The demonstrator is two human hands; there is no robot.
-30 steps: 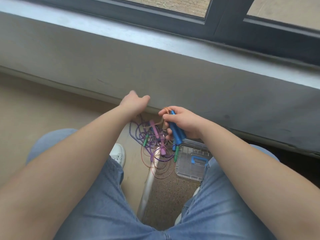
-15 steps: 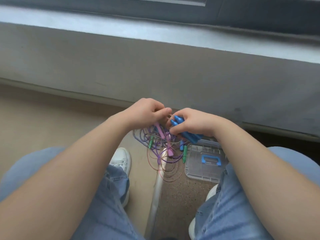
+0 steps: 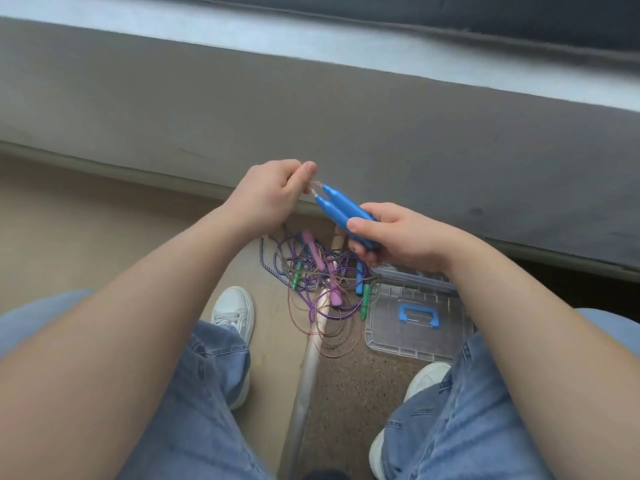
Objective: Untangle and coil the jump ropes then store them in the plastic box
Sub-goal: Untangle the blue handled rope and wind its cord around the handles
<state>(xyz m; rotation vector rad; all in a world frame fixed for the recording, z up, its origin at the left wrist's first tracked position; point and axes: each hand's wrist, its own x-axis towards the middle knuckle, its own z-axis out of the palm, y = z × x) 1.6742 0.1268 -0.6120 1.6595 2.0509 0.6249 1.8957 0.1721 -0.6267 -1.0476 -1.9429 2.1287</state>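
Handles, the two blue handles (image 3: 346, 211), sat gripped in the right hand (image 3: 391, 237), tips aimed up-left at the left hand (image 3: 273, 195) pinching their cord (image 3: 316, 188); remaining tangle (image 3: 318, 275) lay on the floor below, beside the plastic box (image 3: 415, 320).

Jump ropes (image 3: 313, 277) lie tangled (perhaps four) beside clear plastic box (image 3: 417, 318).

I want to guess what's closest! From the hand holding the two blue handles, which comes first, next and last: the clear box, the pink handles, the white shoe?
Measured from the right hand in the head view:
1. Clear box, just below the hand, toward the right knee.
2. Pink handles, in the tangle on the floor, a little to the left.
3. White shoe, farthest, left of the tangle.
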